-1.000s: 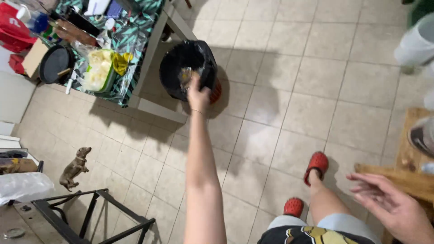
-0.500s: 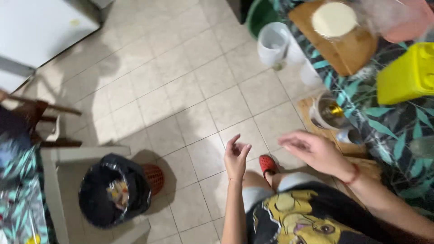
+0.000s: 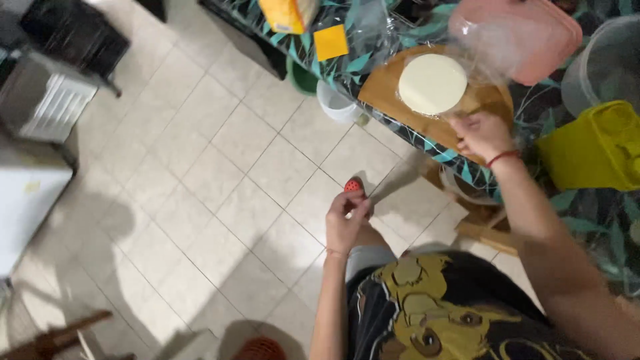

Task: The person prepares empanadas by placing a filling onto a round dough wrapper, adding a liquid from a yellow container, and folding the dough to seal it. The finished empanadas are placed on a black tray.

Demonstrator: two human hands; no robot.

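My right hand rests at the near edge of a round wooden board on the patterned table, fingers curled on clear plastic wrap that lies over a pale flat disc of dough. A red thread bracelet circles that wrist. My left hand hangs in the air over the tiled floor, fingers loosely bent, holding nothing that I can see. Below it shows the toe of a red slipper.
On the table stand a pink lidded container, a yellow plastic container, a yellow packet and an orange square. A white bucket and a green one sit on the floor by the table. A white appliance is at left.
The view has swung from the black bin bag to the table. My left hand has left the bin and drawn back; my right hand has reached the wooden board.
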